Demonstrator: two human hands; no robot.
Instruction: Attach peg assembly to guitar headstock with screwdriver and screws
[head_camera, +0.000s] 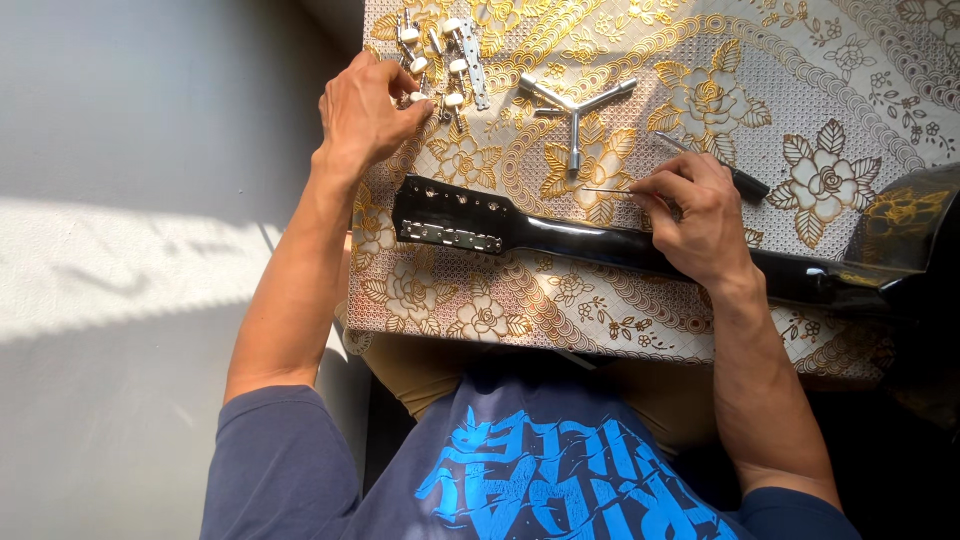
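A glossy black guitar neck (580, 240) lies across the table, its headstock (450, 215) pointing left with a metal tuner strip along its near edge. My left hand (365, 105) reaches to the table's far left corner and pinches one of the loose tuning pegs (445, 55) with cream knobs. My right hand (700, 215) rests on the neck and holds a screwdriver (745, 183) with a black handle; its thin shaft points left over the cloth.
A three-armed metal wrench (575, 110) lies on the gold floral tablecloth (800, 90) behind the neck. The black guitar body (905, 230) fills the right edge. Grey floor (150, 200) lies left of the table.
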